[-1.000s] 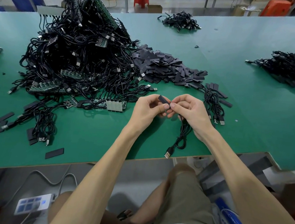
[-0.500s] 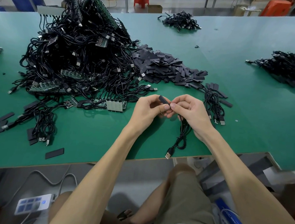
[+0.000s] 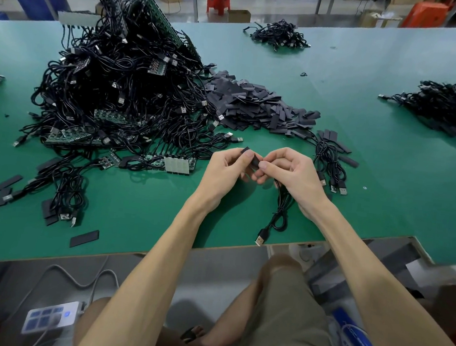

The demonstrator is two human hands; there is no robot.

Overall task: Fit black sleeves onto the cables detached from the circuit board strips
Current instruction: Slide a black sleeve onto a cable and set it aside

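Black sleeve (image 3: 251, 158) in left hand (image 3: 225, 170), cable (image 3: 280, 214) in right hand (image 3: 293, 173).

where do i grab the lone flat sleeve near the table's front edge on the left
Probably pinch the lone sleeve across its middle, on its two long edges, coming from straight above. It lies flat on the green table, apart from other pieces, and its narrow width suits a fingertip pinch.
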